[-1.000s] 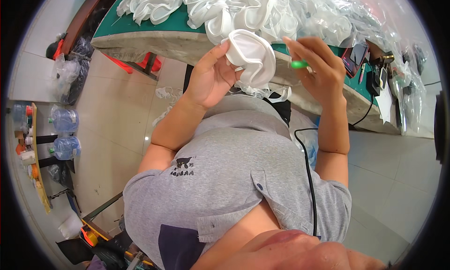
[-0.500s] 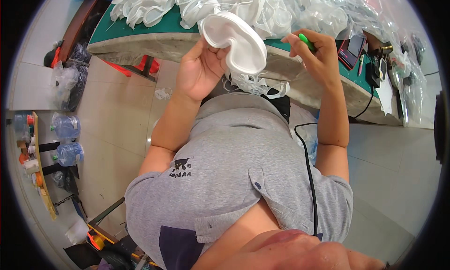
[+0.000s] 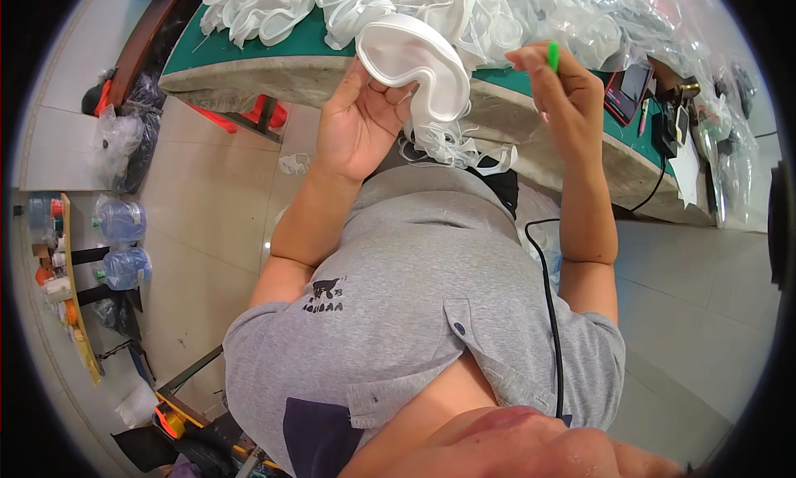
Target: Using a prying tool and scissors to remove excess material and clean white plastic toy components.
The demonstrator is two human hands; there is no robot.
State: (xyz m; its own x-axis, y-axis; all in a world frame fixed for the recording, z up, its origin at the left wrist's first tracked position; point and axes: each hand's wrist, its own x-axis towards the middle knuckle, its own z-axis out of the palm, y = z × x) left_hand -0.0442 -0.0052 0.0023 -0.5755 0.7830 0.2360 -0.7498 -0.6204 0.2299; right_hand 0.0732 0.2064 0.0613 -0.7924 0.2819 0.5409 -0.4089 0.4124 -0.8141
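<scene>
My left hand (image 3: 362, 128) is closed on the lower left edge of a white eye mask (image 3: 448, 88), which is curved, with a raised rim and a notch in its lower side. The mask is held up in front of the table's near edge, tilted, its hollow side showing. To the right, apart from the mask, my right hand (image 3: 568, 97) is closed round a small green-handled tool (image 3: 553, 56). Only the green end shows above the fingers; the rest is hidden in the hand. White strips and trimmings (image 3: 448, 144) hang or lie just below the mask, over my lap.
A heap of similar white masks (image 3: 348, 9) covers the back of the green-topped table (image 3: 236, 53). On its right lie a phone (image 3: 628, 88), a pen (image 3: 643, 117), a black adapter (image 3: 663, 136) with a cable and clear plastic bags (image 3: 730, 163). Water jugs (image 3: 124, 269) stand at left.
The mask has turned slightly in my left hand, its notch now facing more downward. My right hand has turned and shifted a little right, bringing the green tool end more upright.
</scene>
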